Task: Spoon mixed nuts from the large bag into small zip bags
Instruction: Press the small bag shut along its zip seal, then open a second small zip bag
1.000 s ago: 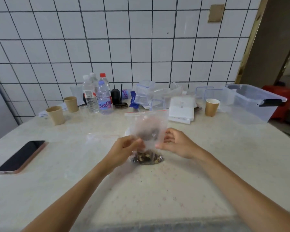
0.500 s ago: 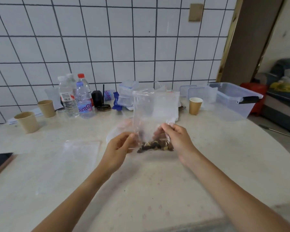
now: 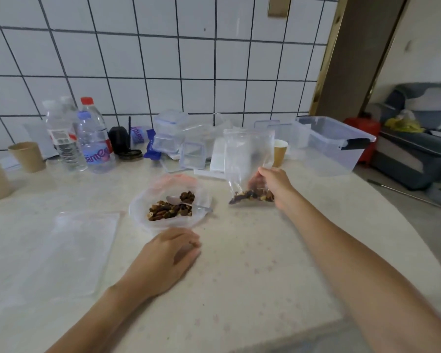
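Forearms of mine run in from the near edge of the pale table point(image 3: 239, 289). My left hand point(image 3: 163, 261) lies closest, palm down on the tabletop just in front of the big bag, its fingers loosely bent and holding nothing. To its left a flat, empty small bag point(image 3: 69, 250) lies on the table. Just beyond my left hand sits the big bag point(image 3: 143, 207), its mouth spread wide open, with a dark heap of mixed nuts point(image 3: 171, 208) inside and a metal spoon point(image 3: 186, 202) resting across them, bowl to the left and handle pointing right. Off to the right and a little farther out, my right hand point(image 3: 273, 184) pinches the lower part of a clear zip bag point(image 3: 247, 154), which stands upright in the air with a small layer of nuts gathered at its bottom, slightly above the table. Behind it stand a brown paper cup point(image 3: 280, 152) and a large clear plastic tub point(image 3: 334, 143). Farther left along the tiled wall point(image 3: 138, 59) I see stacked clear boxes point(image 3: 169, 133), a white flat pack point(image 3: 217, 159), three water bottles point(image 3: 92, 141), and two more paper cups point(image 3: 27, 156) near the left edge.
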`<action>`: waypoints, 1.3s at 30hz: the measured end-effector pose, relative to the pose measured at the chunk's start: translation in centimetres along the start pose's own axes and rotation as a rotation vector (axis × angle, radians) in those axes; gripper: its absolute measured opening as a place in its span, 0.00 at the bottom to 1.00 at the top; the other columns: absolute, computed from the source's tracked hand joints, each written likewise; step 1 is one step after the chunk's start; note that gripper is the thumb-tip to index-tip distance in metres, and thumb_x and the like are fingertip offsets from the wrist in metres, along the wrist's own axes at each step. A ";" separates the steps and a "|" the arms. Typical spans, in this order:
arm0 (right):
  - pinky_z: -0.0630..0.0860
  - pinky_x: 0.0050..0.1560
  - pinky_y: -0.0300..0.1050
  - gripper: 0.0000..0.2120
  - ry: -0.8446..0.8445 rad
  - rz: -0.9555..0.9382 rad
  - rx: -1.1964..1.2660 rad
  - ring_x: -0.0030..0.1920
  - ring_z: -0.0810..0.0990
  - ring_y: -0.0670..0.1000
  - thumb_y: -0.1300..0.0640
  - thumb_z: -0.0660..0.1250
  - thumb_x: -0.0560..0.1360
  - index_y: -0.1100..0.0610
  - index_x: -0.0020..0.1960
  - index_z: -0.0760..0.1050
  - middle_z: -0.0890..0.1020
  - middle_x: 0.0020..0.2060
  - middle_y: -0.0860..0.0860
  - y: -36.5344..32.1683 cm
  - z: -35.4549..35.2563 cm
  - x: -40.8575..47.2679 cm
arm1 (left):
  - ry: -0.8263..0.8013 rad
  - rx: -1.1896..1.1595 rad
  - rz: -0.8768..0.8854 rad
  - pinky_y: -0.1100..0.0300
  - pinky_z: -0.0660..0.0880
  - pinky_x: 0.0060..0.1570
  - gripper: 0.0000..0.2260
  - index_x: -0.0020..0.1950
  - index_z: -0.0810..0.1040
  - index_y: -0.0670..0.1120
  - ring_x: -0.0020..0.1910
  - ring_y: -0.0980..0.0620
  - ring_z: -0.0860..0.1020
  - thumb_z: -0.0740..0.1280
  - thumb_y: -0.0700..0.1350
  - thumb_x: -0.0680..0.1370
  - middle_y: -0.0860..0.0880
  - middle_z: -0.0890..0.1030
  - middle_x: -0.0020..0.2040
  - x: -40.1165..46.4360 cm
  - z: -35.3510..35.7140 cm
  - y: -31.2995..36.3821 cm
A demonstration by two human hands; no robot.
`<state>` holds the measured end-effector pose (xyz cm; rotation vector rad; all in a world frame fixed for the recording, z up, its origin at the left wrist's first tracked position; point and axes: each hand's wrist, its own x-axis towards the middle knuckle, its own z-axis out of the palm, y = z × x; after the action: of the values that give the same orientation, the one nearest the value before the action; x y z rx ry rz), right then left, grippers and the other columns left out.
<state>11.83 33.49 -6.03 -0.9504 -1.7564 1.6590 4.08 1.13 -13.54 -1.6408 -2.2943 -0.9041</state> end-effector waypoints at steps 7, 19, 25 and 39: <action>0.76 0.47 0.46 0.17 0.138 0.009 -0.305 0.52 0.84 0.57 0.51 0.60 0.83 0.62 0.62 0.76 0.84 0.58 0.59 0.3 1.5 1.8 | -0.040 -0.028 -0.042 0.64 0.74 0.63 0.17 0.59 0.82 0.60 0.63 0.68 0.75 0.63 0.68 0.80 0.67 0.78 0.61 -0.1 -0.1 0.2; 0.75 0.54 0.38 0.09 -0.136 -0.652 -0.352 0.51 0.79 0.45 0.59 0.67 0.81 0.58 0.61 0.76 0.81 0.52 0.49 -1.4 5.6 -7.6 | 0.255 -0.223 -0.102 0.57 0.80 0.46 0.04 0.50 0.83 0.55 0.49 0.54 0.83 0.68 0.52 0.82 0.60 0.84 0.49 -0.4 -3.0 1.2; 0.74 0.36 0.37 0.05 -0.474 -0.697 -0.470 0.36 0.80 0.45 0.50 0.68 0.80 0.45 0.46 0.79 0.82 0.37 0.43 2.7 8.2 -14.2 | 0.354 -0.010 -0.277 0.57 0.79 0.50 0.04 0.52 0.84 0.51 0.49 0.56 0.82 0.69 0.47 0.82 0.58 0.83 0.50 -1.8 -8.8 -4.2; 0.79 0.40 0.55 0.11 -0.504 -0.521 -0.394 0.33 0.81 0.55 0.53 0.71 0.79 0.52 0.38 0.80 0.82 0.31 0.51 5.9 11.9 -13.8 | 0.235 0.392 -0.704 0.53 0.74 0.54 0.08 0.53 0.87 0.54 0.56 0.46 0.79 0.69 0.52 0.80 0.52 0.87 0.53 -7.1 -11.3 -10.6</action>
<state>11.66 15.23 -11.92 -0.1665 -2.4636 1.2952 -5.07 -13.17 -11.80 -0.5353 -2.6710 -0.6367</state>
